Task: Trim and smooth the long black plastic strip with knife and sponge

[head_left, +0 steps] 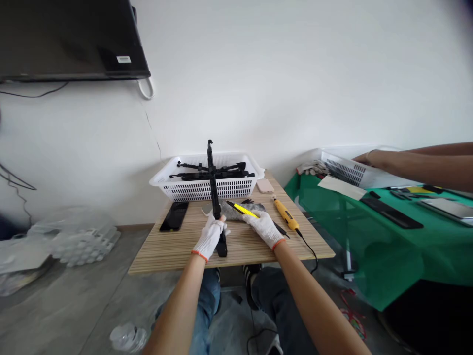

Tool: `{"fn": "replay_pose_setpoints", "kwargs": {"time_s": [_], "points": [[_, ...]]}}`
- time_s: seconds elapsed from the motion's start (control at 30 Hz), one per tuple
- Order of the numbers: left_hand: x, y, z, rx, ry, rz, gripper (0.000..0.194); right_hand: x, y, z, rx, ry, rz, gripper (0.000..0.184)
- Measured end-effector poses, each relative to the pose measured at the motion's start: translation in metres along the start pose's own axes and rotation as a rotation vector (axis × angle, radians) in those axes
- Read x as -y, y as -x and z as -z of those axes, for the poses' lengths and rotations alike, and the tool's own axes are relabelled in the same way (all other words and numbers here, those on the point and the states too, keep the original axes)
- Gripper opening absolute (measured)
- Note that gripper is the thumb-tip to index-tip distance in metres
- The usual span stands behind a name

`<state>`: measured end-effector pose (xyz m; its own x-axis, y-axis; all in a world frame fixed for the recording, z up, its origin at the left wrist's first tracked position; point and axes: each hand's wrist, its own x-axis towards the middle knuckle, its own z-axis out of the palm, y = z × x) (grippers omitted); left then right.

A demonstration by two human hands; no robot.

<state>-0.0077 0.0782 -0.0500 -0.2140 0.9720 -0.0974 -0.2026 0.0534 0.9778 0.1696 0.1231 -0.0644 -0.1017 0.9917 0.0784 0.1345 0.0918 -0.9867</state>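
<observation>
Against a plain white wall [295, 74], a small striped wood-look table [155, 259]

At the table's left lies a flat, black, shiny phone [174, 217]. Next to it, the person's left hand [210, 234], in a white knit glove with an orange cuff, is closed around the lower part of a long, slim black bar [213, 190] with a hooked far end. The bar's long axis runs away from the person, rising in front of a white slotted plastic basket [192, 190]; I cannot tell whether its near end rests on the table.

Just right of the bar, a slim yellow-and-black hand tool [243, 209] slants up and leftward, its dark tip beside the bar with a narrow gap showing. The matching-gloved right hand [264, 227] has its fingers wrapped around the tool's rear. So the left hand is on the bar; the right is farther off, the bar lying to its left.
</observation>
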Motion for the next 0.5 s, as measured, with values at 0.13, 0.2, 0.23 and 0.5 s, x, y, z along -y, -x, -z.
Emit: {"fn": "replay_pose_setpoints", "kwargs": {"time_s": [0.13, 0.2, 0.23, 0.5], "points": [[0.010, -0.008, 0.005, 0.092, -0.089, -0.047, 0.054, 0.004, 0.003, 0.000, 0.016, 0.010, 0.015, 0.046], [0.014, -0.010, 0.006, 0.118, -0.110, -0.053, 0.054, 0.006, 0.004, 0.001, 0.021, 0.011, 0.018, 0.046], [0.016, -0.010, 0.006, 0.123, -0.108, -0.058, 0.053, 0.007, 0.004, 0.002, 0.021, 0.012, 0.014, 0.047], [0.009, -0.006, 0.000, 0.101, 0.022, -0.021, 0.052, 0.005, 0.003, 0.003, 0.001, 0.058, 0.025, 0.045]]}}
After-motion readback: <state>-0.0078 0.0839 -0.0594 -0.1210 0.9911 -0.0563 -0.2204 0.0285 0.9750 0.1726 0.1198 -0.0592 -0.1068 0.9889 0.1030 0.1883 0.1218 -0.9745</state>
